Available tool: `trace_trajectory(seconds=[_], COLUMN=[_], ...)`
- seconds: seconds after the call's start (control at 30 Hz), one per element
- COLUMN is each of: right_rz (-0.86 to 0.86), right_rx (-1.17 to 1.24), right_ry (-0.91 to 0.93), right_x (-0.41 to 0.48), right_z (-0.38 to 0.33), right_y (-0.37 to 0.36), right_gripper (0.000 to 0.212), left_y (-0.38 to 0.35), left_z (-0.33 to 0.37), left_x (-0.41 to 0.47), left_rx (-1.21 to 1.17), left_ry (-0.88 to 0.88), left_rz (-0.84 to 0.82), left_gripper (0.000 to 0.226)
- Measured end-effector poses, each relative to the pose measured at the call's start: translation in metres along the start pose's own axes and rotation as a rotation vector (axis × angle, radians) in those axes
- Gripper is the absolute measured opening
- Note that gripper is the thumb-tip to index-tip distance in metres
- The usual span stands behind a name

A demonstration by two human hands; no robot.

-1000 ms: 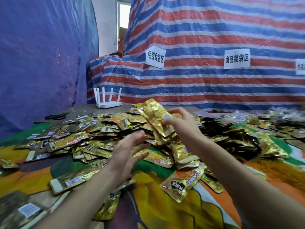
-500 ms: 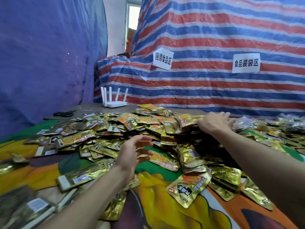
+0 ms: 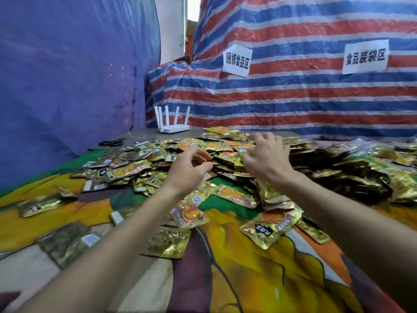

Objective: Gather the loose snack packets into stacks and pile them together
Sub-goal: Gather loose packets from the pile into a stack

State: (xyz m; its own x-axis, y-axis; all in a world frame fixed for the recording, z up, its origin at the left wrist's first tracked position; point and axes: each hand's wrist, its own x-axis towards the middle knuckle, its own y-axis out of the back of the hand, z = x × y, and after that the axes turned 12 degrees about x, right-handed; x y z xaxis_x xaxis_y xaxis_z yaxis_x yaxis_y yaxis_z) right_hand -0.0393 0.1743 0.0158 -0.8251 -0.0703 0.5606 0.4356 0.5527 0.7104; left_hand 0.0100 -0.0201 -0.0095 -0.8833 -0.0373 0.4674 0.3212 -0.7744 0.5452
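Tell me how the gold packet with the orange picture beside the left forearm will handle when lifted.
The gold packet looks thin and flat, so it is probably light and floppy. Its glossy foil may be slippery. Lying flat on the cloth, it should slide, not roll.

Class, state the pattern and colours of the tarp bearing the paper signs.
The tarp has horizontal red, blue and white stripes; head view.

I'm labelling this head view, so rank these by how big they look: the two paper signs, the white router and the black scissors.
1. Right paper sign, largest.
2. Left paper sign and white router: too alike to rank.
3. Black scissors, smallest.
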Motion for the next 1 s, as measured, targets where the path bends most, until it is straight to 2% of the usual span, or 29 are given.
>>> trace_trajectory(seconds=[0.07,0.1,0.2,0.27,0.37,0.43,0.5,0.6,0.7,0.83,0.93,1.0], right_rz=[-0.128,-0.209,-0.502,-0.645,-0.687,-0.661,-0.689,-0.724,-0.661,-0.582,-0.525,-0.485], right_rx=[0.107,0.156,0.219,0.199,0.068,0.01,0.032,0.035,0.045,0.299,0.449,0.556], right_ry=[0.079,0.112,0.127,0.058,-0.032,-0.086,-0.143,-0.231,-0.256,-0.349,-0.42,-0.434], right_x=[-0.015,-0.021,-0.039,-0.047,-0.05,-0.047,-0.041,-0.033,-0.027,-0.026,-0.025,-0.024], right_z=[-0.018,-0.026,-0.047,-0.059,-0.071,-0.074,-0.07,-0.062,-0.058,-0.053,-0.047,-0.043], right_y=[-0.006,-0.009,-0.021,-0.037,-0.06,-0.072,-0.078,-0.081,-0.082,-0.079,-0.071,-0.068], right_gripper=[0.049,0.047,0.052,0.064,0.086,0.106,0.12,0.124,0.109,0.085,0.063,0.055], left_y=[0.019,0.031,0.072,0.094,0.103,0.098,0.094,0.097,0.102,0.101,0.09,0.08], left_z=[0.009,0.013,0.015,0.007,-0.016,-0.038,-0.059,-0.075,-0.078,-0.075,-0.07,-0.068], left_x=[0.002,0.003,-0.002,-0.011,-0.03,-0.039,-0.044,-0.039,-0.03,-0.023,-0.027,-0.029], left_rx=[0.221,0.352,0.72,0.791,0.883,0.883,0.777,0.714,0.819,0.914,1.127,1.241], left_ry=[0.004,0.014,0.148,0.325,0.36,0.31,0.249,0.149,0.006,-0.084,-0.233,-0.291], left_rz=[-0.163,-0.283,-0.692,-0.894,-1.022,-0.999,-0.919,-0.77,-0.695,-0.658,-0.627,-0.612], left_gripper=[0.018,0.032,0.101,0.141,0.159,0.156,0.142,0.123,0.099,0.066,0.051,0.05])
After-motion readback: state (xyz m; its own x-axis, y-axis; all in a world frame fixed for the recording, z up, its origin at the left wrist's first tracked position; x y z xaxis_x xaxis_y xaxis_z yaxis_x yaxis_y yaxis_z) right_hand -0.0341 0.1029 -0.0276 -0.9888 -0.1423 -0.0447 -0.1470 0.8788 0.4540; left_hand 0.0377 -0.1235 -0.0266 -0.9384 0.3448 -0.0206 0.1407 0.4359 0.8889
